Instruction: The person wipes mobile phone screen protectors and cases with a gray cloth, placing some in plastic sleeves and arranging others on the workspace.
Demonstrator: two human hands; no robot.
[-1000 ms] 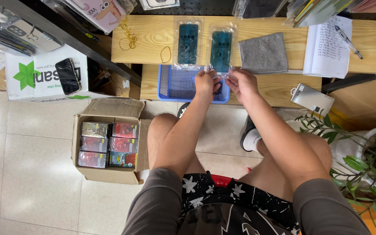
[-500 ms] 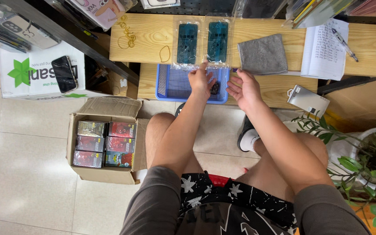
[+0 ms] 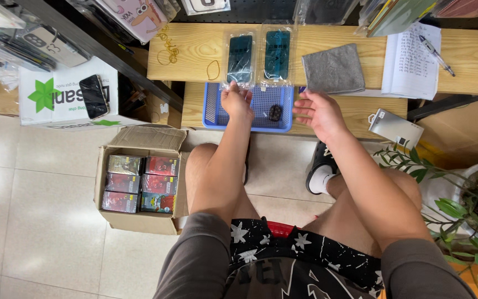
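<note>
Seated person seen from above, knees at the lower middle, working at a low wooden bench [image 3: 360, 108]. Left hand [image 3: 238, 101]: fingers drawn together at the near edge of the left sleeve [image 3: 240, 58], a clear packet with a dark teal case inside; whether they pinch the plastic or only touch it cannot be told. Right hand [image 3: 319, 111]: open, palm turned inward, fingers spread, holding nothing, hovering just beside the right rim of the blue basket [image 3: 211, 108]. Blue basket: mesh tray on the bench, directly under the left hand, with one small dark item [image 3: 275, 113] lying in it (too small to identify). Second sleeve [image 3: 277, 54]: same kind, lying flat just at 3 o'clock of the first, on the upper wooden shelf [image 3: 195, 47]. Grey cloth [image 3: 333, 69]: at 3 o'clock of the second sleeve, near but apart. Notebook [image 3: 410, 66] with pen [image 3: 437, 55] on it: farther toward 3 o'clock. Rubber bands [image 3: 214, 70]: at 9 o'clock of the first sleeve. Cardboard box [image 3: 139, 185] of coloured packs: on the floor at 7 o'clock of the left hand. Potted plant [image 3: 466, 210]: at 4 o'clock of the right hand.
</note>
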